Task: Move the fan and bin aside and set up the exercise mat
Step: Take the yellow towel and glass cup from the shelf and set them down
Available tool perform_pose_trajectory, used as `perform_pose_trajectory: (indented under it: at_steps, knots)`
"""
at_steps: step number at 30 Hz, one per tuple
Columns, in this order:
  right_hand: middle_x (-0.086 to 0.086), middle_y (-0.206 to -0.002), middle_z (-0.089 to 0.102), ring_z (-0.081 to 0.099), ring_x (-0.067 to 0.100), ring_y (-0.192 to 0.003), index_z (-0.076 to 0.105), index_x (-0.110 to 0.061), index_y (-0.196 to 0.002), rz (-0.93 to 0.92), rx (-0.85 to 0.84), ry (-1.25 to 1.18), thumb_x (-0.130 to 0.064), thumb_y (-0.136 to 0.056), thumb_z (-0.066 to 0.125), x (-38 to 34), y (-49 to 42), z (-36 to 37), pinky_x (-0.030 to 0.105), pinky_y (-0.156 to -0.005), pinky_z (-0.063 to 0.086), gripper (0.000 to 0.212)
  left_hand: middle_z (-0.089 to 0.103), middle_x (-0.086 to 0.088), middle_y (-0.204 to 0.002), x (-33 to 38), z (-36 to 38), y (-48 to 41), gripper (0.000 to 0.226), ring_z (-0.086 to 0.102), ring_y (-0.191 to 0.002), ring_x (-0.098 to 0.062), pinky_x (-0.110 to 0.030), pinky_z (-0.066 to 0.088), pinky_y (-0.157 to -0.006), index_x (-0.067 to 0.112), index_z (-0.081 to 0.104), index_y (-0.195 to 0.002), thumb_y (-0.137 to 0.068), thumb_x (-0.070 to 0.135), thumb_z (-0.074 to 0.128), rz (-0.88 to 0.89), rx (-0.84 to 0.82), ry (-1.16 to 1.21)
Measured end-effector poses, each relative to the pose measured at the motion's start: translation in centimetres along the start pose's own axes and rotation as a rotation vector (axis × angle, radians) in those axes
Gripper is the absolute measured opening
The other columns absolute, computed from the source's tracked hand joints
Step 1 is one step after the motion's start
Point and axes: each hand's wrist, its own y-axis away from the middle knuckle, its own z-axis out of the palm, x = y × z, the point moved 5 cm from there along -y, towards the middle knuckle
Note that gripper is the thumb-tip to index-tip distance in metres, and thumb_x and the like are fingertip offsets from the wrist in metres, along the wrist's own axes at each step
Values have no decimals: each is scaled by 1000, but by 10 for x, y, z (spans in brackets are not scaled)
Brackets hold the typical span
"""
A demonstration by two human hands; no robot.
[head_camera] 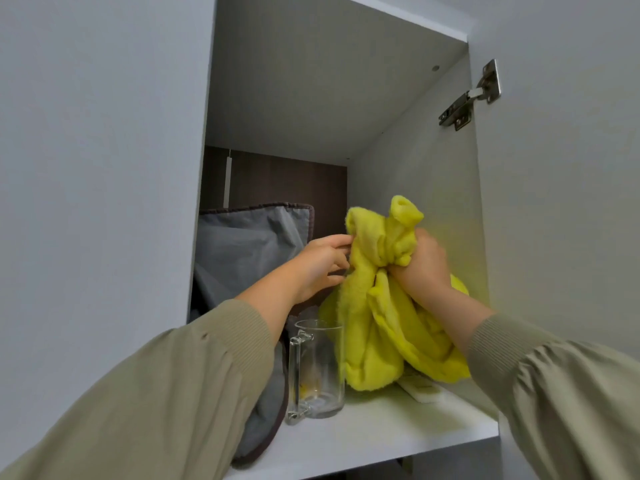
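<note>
Overhead, the right hand (423, 263) fists the yellow towel (381, 337); the left hand (322, 263) pinches its edge. A glass mug (317, 370) stands near the shelf (398, 436) lip.

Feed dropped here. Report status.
Left grip pinches, right grip clutches yellow cloth on cupboard shelf. Fan, bin, mat out of view. Glass mug stands just in front.

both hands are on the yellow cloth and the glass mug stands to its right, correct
Not quite: the head view shows the glass mug standing to the left of the yellow cloth, not its right. The left hand and right hand are both on the cloth.
</note>
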Motion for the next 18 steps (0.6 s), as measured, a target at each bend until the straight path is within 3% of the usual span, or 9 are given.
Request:
perform_pose_trajectory:
  at_steps: [4, 8, 12, 14, 16, 18]
  knots:
    - [15, -107, 60, 55, 40, -100, 56, -9, -106, -108, 160, 43, -23, -79, 64, -17, -7, -27, 41, -76, 44, 31, 64, -3, -121, 9, -11, 17, 43, 57, -115, -18, -40, 44, -102, 19, 60, -120, -87, -5, 45, 7, 84, -239]
    - [12, -112, 57, 52, 37, -104, 53, -12, -112, -137, 258, 84, -28, -80, 61, -29, 0, -49, 43, -77, 45, 37, 67, -3, -102, 12, -9, 44, 29, 62, -99, -16, -26, 49, -79, 18, 68, -105, -86, 4, 52, 55, 155, -680]
    - [12, -116, 55, 50, 36, -106, 51, -11, -117, -152, 261, 97, -28, -82, 61, -37, 16, -59, 43, -81, 43, 40, 66, -3, -115, 13, -9, 72, 28, 59, -105, -17, -23, 42, -79, 14, 67, -113, -87, 14, 56, 19, 156, -1071]
    - [12, -115, 56, 50, 35, -105, 52, -11, -116, -151, 263, 76, -30, -82, 61, -40, 27, -62, 41, -80, 43, 40, 68, -9, -99, 8, -10, 86, 23, 63, -85, -18, -25, 46, -71, 9, 68, -102, -87, 24, 59, -90, 111, -1196]
    - [12, -113, 56, 51, 35, -104, 51, -11, -115, -133, 267, 55, -32, -82, 62, -43, 40, -63, 40, -79, 42, 40, 62, -11, -68, 0, -10, 96, 29, 57, -54, -18, -27, 48, -58, 2, 61, -79, -87, 31, 61, -219, 110, -1231]
    - [12, -114, 56, 51, 33, -104, 51, -11, -115, -119, 273, 54, -31, -82, 63, -46, 51, -63, 38, -78, 42, 41, 56, -11, -59, -10, -8, 103, 33, 53, -46, -19, -31, 51, -58, 4, 49, -68, -88, 29, 61, -347, 125, -1185]
